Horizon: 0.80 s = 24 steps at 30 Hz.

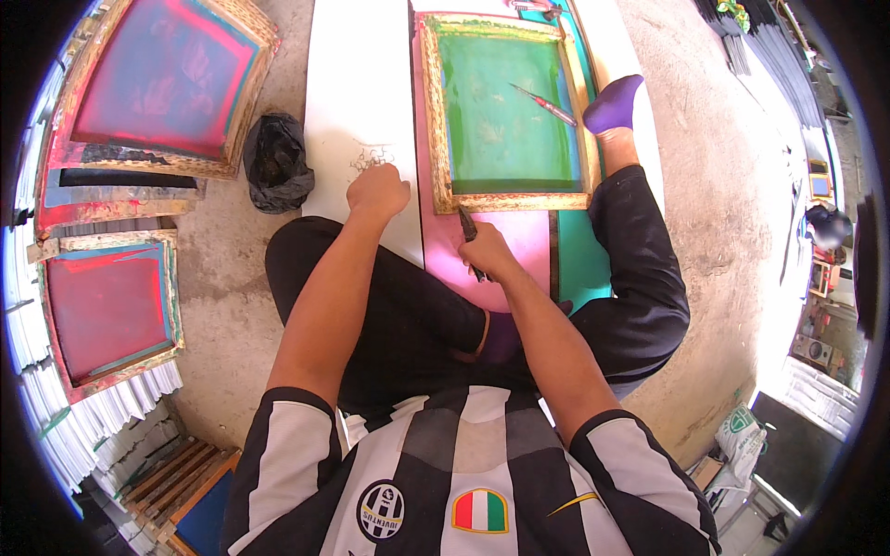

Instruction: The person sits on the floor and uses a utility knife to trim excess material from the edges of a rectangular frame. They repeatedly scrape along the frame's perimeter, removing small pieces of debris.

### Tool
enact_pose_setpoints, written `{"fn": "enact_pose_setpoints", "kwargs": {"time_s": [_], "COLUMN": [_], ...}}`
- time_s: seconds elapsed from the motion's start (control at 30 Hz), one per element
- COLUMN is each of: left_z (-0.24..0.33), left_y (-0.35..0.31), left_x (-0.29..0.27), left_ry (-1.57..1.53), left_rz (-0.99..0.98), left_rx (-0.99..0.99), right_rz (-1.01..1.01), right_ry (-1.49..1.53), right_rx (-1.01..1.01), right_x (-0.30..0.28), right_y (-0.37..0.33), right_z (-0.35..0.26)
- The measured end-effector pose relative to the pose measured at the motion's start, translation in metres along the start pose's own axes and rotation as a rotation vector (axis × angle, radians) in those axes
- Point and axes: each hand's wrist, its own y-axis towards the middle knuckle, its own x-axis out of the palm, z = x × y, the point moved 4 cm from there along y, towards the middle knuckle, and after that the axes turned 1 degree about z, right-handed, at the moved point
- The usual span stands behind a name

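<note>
My right hand (487,250) is wrapped around dark pliers (467,222), whose jaws point at the near left corner of a wooden screen-printing frame (519,201). Green mesh (505,120) fills that frame, and a screwdriver (547,106) with a reddish handle lies across it. My left hand (378,193) is closed over the white board, beside a small scatter of thin dark bits (371,159); whatever its fingers may hold is hidden.
A black plastic bag (278,164) stands left of the white board (357,74). Two more printing frames, one with red mesh (111,310) and one bluish-pink (167,79), are at the left. Under the green frame are pink (510,241) and teal (579,259) surfaces. My purple-socked foot (614,104) rests beside it.
</note>
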Motion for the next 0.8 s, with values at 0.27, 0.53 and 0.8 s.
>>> {"fn": "enact_pose_setpoints", "kwargs": {"time_s": [0.27,0.53,0.8], "left_z": [0.005,-0.008,0.008], "left_y": [-0.004,0.006,-0.009], "left_x": [-0.003,0.013,0.001], "left_ry": [-0.041,-0.094,-0.341], "left_rz": [-0.076,0.039,0.099], "left_rx": [-0.004,0.038,0.334], "right_rz": [-0.137,-0.426,-0.486], "right_ry": [0.397,0.987,0.922], "right_rx": [-0.080,-0.006,-0.076], "right_x": [0.016,0.036,0.023], "right_y": [0.011,0.012,-0.002], "right_z": [0.020,0.027,0.015]}}
